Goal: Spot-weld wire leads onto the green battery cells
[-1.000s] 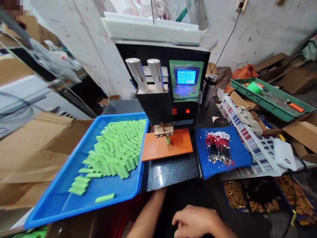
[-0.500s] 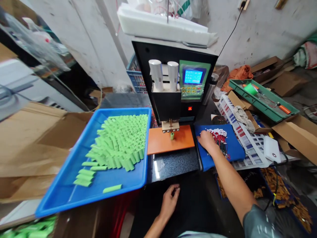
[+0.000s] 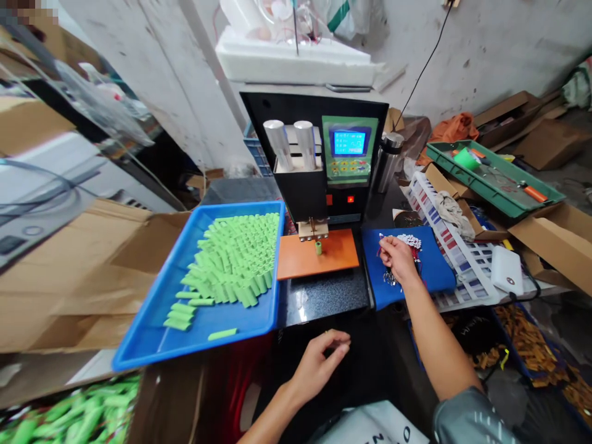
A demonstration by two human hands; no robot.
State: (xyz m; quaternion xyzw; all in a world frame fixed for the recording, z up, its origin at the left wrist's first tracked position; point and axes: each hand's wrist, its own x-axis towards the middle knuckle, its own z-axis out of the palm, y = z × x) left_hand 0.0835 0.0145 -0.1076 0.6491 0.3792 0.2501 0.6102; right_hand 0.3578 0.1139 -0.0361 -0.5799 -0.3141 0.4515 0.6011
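Note:
My right hand (image 3: 398, 259) is above the blue cloth (image 3: 432, 268), its fingers pinched on a thin red wire lead (image 3: 380, 248) with a small white end. Beside and partly under that hand lies a pile of wire leads with white connectors (image 3: 411, 240). My left hand (image 3: 322, 357) hovers near the table's front edge, fingers loosely curled, a gap between thumb and forefinger, nothing visible in it. A spot welder (image 3: 300, 197) with a lit screen stands ahead. Below its electrodes, one green cylindrical cell (image 3: 319, 248) stands upright on an orange board (image 3: 296, 262).
To the left, a blue tray (image 3: 152, 351) holds many green cells (image 3: 235, 259). Cardboard boxes (image 3: 92, 271) flank it. At right are a white plastic basket (image 3: 444, 231), a white power bank (image 3: 507, 271) and a green tray (image 3: 499, 185). A steel flask (image 3: 387, 163) stands beside the welder.
My right hand has lifted slightly from the pile with a lead between its fingers. My left hand has risen forward, its fingers spreading a little. The view has shifted slightly.

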